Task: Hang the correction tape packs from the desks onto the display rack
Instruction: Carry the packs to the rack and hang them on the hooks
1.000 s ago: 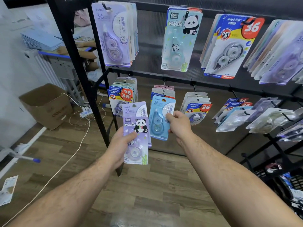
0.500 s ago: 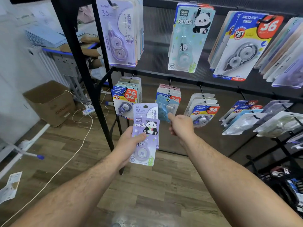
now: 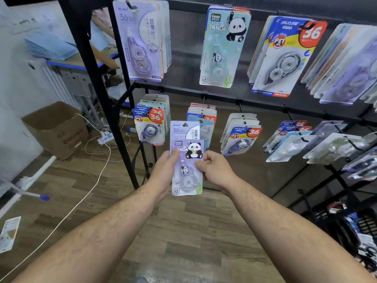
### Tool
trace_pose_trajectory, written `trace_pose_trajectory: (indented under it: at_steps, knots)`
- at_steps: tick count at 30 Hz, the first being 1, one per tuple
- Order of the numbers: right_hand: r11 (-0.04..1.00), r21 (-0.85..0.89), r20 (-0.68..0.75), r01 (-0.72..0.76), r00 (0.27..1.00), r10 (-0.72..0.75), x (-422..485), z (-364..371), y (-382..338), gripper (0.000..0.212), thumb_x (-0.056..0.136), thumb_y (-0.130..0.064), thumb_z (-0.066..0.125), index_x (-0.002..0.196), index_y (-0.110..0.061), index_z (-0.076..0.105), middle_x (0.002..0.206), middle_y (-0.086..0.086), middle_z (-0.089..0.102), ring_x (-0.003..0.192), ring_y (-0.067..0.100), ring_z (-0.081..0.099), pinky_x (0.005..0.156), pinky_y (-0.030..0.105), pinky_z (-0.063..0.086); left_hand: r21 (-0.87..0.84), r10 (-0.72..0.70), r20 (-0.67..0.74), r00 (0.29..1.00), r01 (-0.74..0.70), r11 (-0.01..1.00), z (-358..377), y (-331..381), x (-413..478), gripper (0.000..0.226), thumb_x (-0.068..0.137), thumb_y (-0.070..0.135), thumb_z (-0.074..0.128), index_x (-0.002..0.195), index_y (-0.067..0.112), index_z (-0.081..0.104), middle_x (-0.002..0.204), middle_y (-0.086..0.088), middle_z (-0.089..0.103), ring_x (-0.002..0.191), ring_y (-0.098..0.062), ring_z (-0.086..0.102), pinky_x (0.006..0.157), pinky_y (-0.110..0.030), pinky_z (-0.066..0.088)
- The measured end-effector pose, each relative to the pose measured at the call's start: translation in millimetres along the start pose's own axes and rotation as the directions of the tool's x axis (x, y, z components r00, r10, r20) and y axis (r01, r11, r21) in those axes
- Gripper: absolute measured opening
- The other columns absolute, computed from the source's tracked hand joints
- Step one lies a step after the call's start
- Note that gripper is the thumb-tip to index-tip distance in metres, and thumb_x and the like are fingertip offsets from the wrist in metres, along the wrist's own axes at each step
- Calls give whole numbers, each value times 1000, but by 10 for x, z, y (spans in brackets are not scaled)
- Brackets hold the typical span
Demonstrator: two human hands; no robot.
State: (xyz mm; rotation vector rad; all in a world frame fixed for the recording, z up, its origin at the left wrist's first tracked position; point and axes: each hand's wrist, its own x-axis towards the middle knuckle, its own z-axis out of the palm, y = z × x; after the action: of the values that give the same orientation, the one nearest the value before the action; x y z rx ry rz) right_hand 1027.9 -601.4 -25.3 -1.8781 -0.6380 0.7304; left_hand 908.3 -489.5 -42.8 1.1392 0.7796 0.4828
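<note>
Purple panda pack (image 3: 187, 166) pinched left edge by left hand (image 3: 163, 172), right edge by right hand (image 3: 216, 170), near display rack (image 3: 183, 89) lower row; lilac 36 pack (image 3: 184, 129) behind, bottom hidden, its grip unclear.

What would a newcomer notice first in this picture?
The purple panda pack at the centre, held by the left hand and pinched by the right hand. Behind it, the black display rack carries rows of hanging packs; a teal panda pack hangs at the top middle.
</note>
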Motion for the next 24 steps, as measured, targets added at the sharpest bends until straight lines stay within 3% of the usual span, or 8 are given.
trace_pose_trajectory:
  at_steps: [2, 6, 8, 12, 16, 21, 24]
  knots:
    - [1000, 1, -5, -6, 1000, 6, -1, -47, -7, 27, 91, -17, 71, 73, -19, 51, 69, 3, 52, 66, 15, 45, 65, 30, 37, 24, -2, -6, 1000, 2, 1000, 23, 48, -55, 22, 103, 38, 53, 110, 24, 67, 113, -5, 77, 106, -31, 72, 98, -56, 53]
    - [1000, 14, -55, 14, 998, -13, 57, -75, -29, 22, 94, -13, 69, 76, -18, 56, 62, -6, 52, 59, 13, 43, 60, 28, 35, 39, 6, -8, 1000, -6, 999, -4, 54, -76, 17, 108, 26, 49, 114, 22, 64, 112, -7, 77, 91, -25, 75, 71, -41, 61]
    - [999, 47, -92, 6, 996, -2, 85, -81, -58, 23, 95, -13, 67, 76, -20, 56, 61, -8, 51, 58, 12, 43, 59, 27, 36, 27, 15, -14, 1000, -15, 1000, -36, 71, -71, 16, 108, 25, 49, 115, 22, 63, 112, -8, 75, 93, -26, 75, 68, -41, 62]
    - [992, 123, -222, 13, 975, 15, 159, -116, -118, 17, 96, -15, 64, 81, -17, 57, 78, 5, 60, 71, 19, 54, 66, 32, 44, 0, 33, -98, 995, -33, 999, -156, 130, -50, 20, 108, 26, 48, 124, 23, 60, 118, -5, 72, 98, -23, 73, 63, -37, 62]
    - [981, 193, -331, 12, 942, 54, 259, -155, -174, 14, 96, -11, 63, 83, -14, 57, 79, 4, 59, 73, 18, 54, 66, 31, 44, -23, 25, -157, 987, -29, 999, -267, 182, -47, 19, 108, 23, 48, 122, 22, 61, 120, -8, 72, 107, -31, 72, 83, -47, 62]
    - [985, 171, -372, -17, 925, 80, 400, -83, -230, 13, 94, -16, 64, 82, -17, 59, 86, 5, 67, 80, 20, 62, 74, 40, 56, -34, 21, -159, 987, -26, 999, -329, 163, -12, 17, 107, 17, 51, 118, 16, 63, 118, -10, 74, 100, -25, 73, 86, -43, 60]
    - [996, 79, -432, -30, 900, 61, 463, -42, -255, 17, 93, -17, 64, 78, -18, 56, 79, -1, 62, 74, 17, 56, 66, 32, 46, -30, 22, -147, 989, -26, 999, -353, 143, 30, 18, 105, 14, 53, 117, 15, 66, 117, -10, 75, 106, -28, 73, 94, -46, 57]
